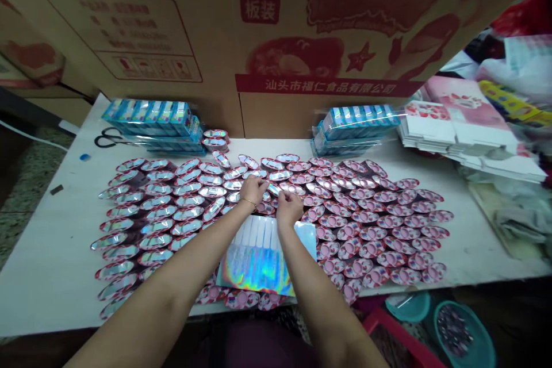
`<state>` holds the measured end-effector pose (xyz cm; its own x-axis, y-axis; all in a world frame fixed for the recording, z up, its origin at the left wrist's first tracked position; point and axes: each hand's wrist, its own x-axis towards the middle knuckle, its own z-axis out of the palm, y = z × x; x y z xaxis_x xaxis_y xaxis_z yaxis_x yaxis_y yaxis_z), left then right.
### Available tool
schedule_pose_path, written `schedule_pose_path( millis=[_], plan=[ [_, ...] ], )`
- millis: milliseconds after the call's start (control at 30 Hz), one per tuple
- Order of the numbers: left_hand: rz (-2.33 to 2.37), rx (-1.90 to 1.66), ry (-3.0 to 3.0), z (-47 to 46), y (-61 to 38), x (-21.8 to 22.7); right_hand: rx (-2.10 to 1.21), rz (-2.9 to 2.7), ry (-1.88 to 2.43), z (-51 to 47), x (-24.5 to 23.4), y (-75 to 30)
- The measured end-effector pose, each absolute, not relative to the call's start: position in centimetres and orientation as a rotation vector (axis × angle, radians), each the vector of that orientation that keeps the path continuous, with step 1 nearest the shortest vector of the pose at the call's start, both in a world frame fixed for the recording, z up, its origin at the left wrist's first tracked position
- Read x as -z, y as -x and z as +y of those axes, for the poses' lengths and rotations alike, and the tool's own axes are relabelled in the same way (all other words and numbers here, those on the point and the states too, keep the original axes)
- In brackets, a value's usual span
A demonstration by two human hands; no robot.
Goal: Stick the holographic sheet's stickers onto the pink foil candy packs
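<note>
My left hand (253, 191) and my right hand (290, 207) are close together over the middle of the table, fingers pinched. Between their fingertips is a small shiny sticker (274, 188), held by its two ends just above the oval pieces. Below my wrists lies a holographic sticker sheet (254, 264), its upper part showing bare white strips. Rows of small oval strawberry-print boxes (373, 233) surround it. Those on the left, such as one shiny-topped box (159, 227), have a silvery strip on top; those on the right show pink round centres.
Large cardboard cartons (172, 40) stand along the back. Wrapped stacks of blue boxes (150, 118) sit at back left and right, with black scissors (110, 137) beside the left stack. Flat printed cartons (470, 132) are piled at right. A teal basin (478, 333) stands below the table edge.
</note>
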<state>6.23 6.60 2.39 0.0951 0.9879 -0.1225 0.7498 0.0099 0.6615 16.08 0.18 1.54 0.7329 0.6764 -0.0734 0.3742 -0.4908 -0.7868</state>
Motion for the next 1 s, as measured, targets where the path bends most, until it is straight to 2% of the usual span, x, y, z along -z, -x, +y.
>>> schedule_pose_path(
  millis=[133,400,600,800,933,1000],
  plan=[
    [1.748,-0.469,-1.952,7.2,-6.8,-1.5,-0.335,-0.915,2.289,0.7,-1.3,-15.3],
    [1.803,-0.441,-2.011,7.5,-7.1,-1.1,-0.236,-1.118,2.297,0.8,-1.0,-16.1],
    [1.761,-0.495,-2.045,6.8,-6.6,-2.6,-0.170,-1.914,2.045,-0.4,-1.8,-19.7],
    [1.185,-0.067,-2.321,3.0,-4.9,-5.5,-0.229,-1.829,1.865,-2.9,-2.8,-25.2],
    [1.115,0.126,-2.284,1.4,-5.3,-5.5,-0.413,-2.055,1.648,-6.0,-3.5,-25.6],
    [1.121,0.135,-2.270,1.0,-5.7,-5.2,-0.366,-2.203,1.647,-7.2,-3.2,-24.7]
  ],
)
